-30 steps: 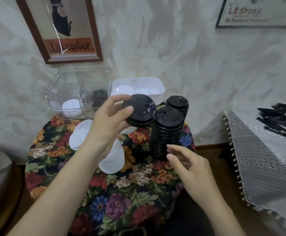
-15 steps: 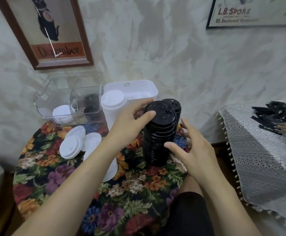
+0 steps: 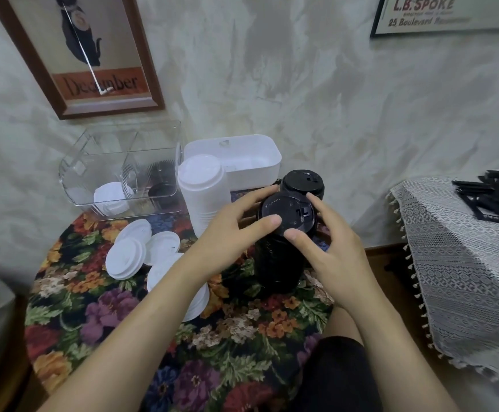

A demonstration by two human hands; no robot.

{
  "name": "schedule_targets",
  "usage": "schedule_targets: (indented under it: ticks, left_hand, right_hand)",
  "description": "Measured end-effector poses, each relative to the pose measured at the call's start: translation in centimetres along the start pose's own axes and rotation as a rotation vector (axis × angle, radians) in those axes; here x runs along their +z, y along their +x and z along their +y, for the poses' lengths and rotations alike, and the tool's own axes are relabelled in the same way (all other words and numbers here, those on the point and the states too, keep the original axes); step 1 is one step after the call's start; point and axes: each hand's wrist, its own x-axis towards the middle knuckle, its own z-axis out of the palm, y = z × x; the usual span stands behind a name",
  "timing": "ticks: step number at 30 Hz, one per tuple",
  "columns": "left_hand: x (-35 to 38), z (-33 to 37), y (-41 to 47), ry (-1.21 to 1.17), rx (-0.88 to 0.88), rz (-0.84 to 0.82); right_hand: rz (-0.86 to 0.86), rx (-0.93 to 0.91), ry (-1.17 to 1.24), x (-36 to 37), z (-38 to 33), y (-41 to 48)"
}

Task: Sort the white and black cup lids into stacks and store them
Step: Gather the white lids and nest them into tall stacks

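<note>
A tall stack of black lids stands upright in the middle of the round table. My left hand grips the top of this stack from the left, thumb on the uppermost lid. From the right, my right hand grips the same top. A second black stack stands just behind. To the left rises a tall white lid stack. Loose white lids lie on the cloth, and a low white stack sits partly under my left forearm.
A clear divided bin at the back left holds a few white and black lids. A white tub stands behind the stacks. The floral tablecloth covers the table. To the right, a lace-covered table carries black sticks.
My left hand set the black lid it carried onto the near black stack. My right hand rose from the stack's base to its top. The camera moved closer.
</note>
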Motion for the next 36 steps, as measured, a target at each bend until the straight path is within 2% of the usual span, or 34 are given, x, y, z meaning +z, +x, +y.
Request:
schedule_targets:
  ticks: [19, 28, 36]
  left_hand:
    - [-0.6, -1.5, 0.1, 0.024, -0.054, -0.054]
    - [0.5, -2.0, -0.3, 0.012, -0.051, -0.019]
    - [0.7, -2.3, -0.8, 0.087, -0.037, -0.061]
  right_hand:
    - [0.017, 0.007, 0.103, 0.1, 0.3, 1.9]
    - [-0.069, -0.017, 0.254, 0.2, 0.9, 1.0]
    - [-0.107, -0.028, 0.233, 0.0, 1.5, 0.8]
